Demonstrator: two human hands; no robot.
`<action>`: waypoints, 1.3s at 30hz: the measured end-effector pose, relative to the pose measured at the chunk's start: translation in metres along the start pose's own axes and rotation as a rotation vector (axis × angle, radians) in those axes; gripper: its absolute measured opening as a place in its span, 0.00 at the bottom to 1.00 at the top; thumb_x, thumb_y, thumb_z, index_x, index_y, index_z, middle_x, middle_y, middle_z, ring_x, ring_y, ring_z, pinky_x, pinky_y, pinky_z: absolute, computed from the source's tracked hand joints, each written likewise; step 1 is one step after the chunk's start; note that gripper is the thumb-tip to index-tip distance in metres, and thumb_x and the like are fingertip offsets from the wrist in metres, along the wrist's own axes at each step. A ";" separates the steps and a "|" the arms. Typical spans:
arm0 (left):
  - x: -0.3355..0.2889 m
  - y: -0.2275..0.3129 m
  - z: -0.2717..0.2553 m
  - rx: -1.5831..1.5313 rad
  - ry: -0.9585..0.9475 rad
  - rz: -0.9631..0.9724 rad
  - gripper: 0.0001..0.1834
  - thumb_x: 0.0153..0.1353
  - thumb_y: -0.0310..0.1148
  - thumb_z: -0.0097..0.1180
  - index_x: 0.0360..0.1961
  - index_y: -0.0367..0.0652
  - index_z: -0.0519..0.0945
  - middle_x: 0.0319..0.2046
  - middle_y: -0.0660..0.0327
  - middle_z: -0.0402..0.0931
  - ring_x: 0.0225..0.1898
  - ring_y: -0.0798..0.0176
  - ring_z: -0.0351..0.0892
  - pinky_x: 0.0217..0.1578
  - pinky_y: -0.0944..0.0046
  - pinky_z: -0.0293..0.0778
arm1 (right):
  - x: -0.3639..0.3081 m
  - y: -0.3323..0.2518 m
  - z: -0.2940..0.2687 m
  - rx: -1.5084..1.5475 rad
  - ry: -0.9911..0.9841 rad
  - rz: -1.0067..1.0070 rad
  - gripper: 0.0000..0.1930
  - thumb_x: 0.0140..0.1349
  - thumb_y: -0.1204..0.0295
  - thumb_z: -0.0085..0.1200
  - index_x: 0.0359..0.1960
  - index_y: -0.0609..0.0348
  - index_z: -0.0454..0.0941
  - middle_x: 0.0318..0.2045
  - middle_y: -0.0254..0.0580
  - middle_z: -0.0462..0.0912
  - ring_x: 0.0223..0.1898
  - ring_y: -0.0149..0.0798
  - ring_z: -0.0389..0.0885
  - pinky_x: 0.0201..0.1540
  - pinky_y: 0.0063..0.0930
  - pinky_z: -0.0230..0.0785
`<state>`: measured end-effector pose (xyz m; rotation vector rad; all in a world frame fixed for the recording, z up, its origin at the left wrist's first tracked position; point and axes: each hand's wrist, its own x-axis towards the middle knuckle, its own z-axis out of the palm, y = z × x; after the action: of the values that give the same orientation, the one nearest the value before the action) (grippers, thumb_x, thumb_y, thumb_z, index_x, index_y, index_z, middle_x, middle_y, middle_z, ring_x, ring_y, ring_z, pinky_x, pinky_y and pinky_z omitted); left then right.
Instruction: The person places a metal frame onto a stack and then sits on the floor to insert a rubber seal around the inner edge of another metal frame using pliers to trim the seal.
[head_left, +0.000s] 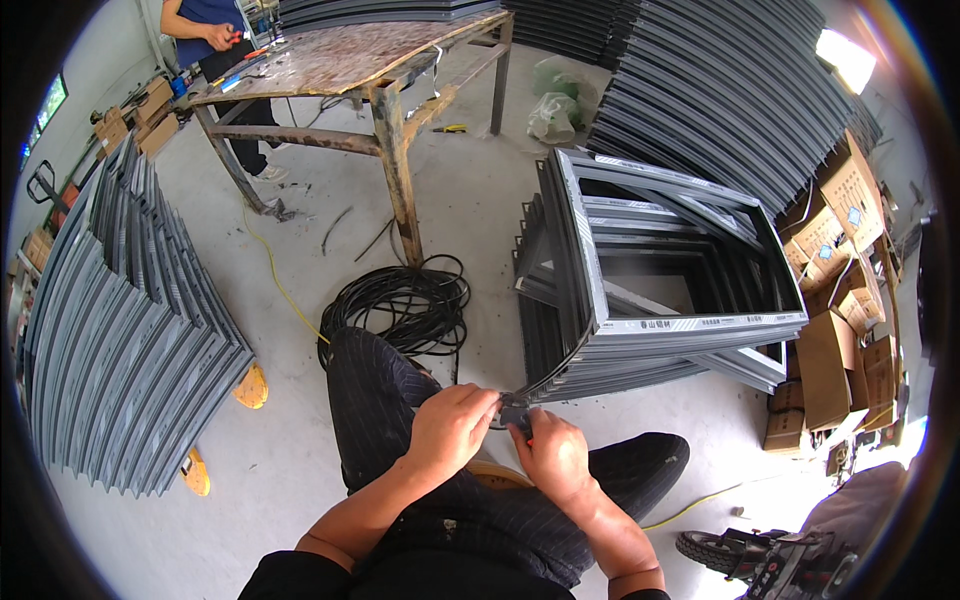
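Both hands are meeting above the person's knees: the left hand (450, 425) and right hand (552, 455) are pinching closed on the near corner of a grey metal frame (600, 330), which is topping a frame stack just beyond them; a black cable coil (400, 305) is lying beyond the left hand.

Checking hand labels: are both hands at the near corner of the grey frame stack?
Yes, the left hand and right hand meet at the lower corner of the grey frame stack.
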<state>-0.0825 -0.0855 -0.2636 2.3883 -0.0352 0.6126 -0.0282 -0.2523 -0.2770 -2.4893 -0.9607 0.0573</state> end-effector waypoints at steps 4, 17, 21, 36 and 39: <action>-0.007 -0.012 0.017 0.057 -0.018 -0.014 0.05 0.54 0.26 0.57 0.32 0.39 0.77 0.23 0.56 0.73 0.27 0.52 0.75 0.27 0.57 0.70 | -0.004 0.028 0.025 -0.256 -0.014 0.024 0.09 0.55 0.65 0.56 0.29 0.56 0.73 0.22 0.42 0.79 0.24 0.45 0.80 0.25 0.36 0.73; -0.014 -0.025 0.014 -0.840 -0.037 -0.472 0.07 0.66 0.28 0.50 0.38 0.35 0.78 0.24 0.66 0.75 0.22 0.80 0.65 0.23 0.77 0.61 | -0.170 0.020 -0.016 -0.090 -0.413 0.334 0.15 0.48 0.58 0.62 0.31 0.55 0.79 0.30 0.48 0.77 0.37 0.51 0.76 0.40 0.44 0.69; -0.010 -0.018 0.014 -0.975 -0.076 -0.499 0.09 0.67 0.30 0.49 0.40 0.35 0.78 0.24 0.67 0.74 0.21 0.80 0.62 0.21 0.78 0.59 | -0.200 0.002 -0.008 -0.150 -0.269 0.302 0.12 0.51 0.68 0.59 0.38 0.52 0.82 0.26 0.44 0.77 0.33 0.50 0.76 0.36 0.41 0.70; 0.003 -0.069 0.058 -1.375 0.137 -0.885 0.17 0.67 0.42 0.49 0.38 0.36 0.77 0.25 0.64 0.75 0.23 0.72 0.69 0.25 0.71 0.66 | -0.077 0.096 -0.082 0.037 -0.148 0.021 0.19 0.47 0.65 0.66 0.40 0.59 0.80 0.42 0.49 0.79 0.46 0.53 0.75 0.51 0.41 0.66; 0.000 -0.085 0.077 -1.370 0.093 -1.017 0.19 0.67 0.46 0.48 0.36 0.37 0.77 0.23 0.63 0.75 0.22 0.71 0.70 0.24 0.69 0.65 | -0.004 0.157 -0.080 -0.129 0.219 -0.036 0.20 0.47 0.69 0.66 0.44 0.60 0.78 0.48 0.52 0.74 0.49 0.55 0.71 0.52 0.43 0.65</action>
<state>-0.0344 -0.0668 -0.3661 0.8268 0.5699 0.0717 0.0829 -0.3888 -0.2757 -2.5276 -0.9416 -0.2918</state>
